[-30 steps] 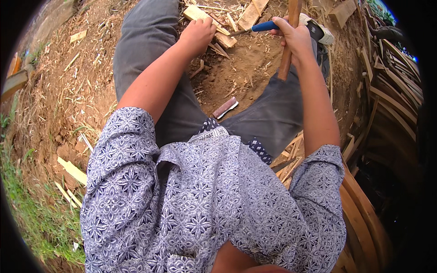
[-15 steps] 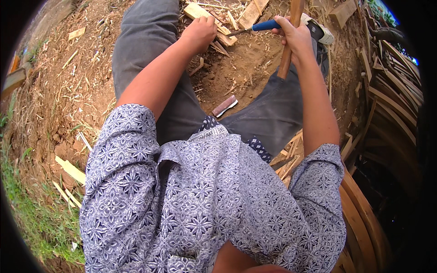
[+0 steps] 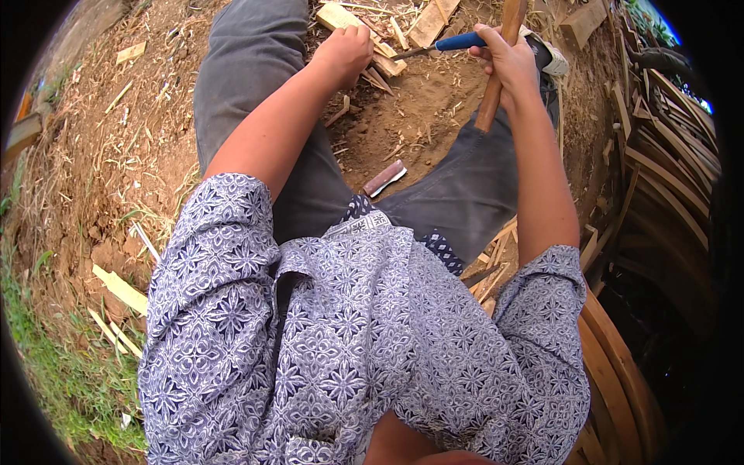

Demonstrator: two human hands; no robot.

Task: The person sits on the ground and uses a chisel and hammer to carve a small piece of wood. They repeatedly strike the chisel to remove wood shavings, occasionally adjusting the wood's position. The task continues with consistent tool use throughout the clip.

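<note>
My left hand [image 3: 345, 56] is closed over a pale block of wood [image 3: 390, 65] on the ground between my legs. My right hand [image 3: 508, 68] grips two things at once. One is a blue-handled chisel [image 3: 459, 42], its thin dark blade reaching left to the block's near end. The other is a brown wooden tool handle [image 3: 490, 105], held upright across the palm. This handle's upper end runs out of the picture, so its head is hidden. Darker wood slivers [image 3: 377, 80] lie beside the block, below my left hand.
A reddish-brown folded piece with a white edge, like sandpaper [image 3: 384, 179], lies between my thighs. Shavings and offcuts [image 3: 425, 23] cover the dirt ahead. Stacked wooden slats [image 3: 682, 182] rise on the right. Wood strips [image 3: 120, 288] and grass [image 3: 70, 380] are at the left.
Both hands have shifted very slightly to the right in the picture, with the chisel and wooden handle. The grips are the same, and the chisel's tip stays by the block.
</note>
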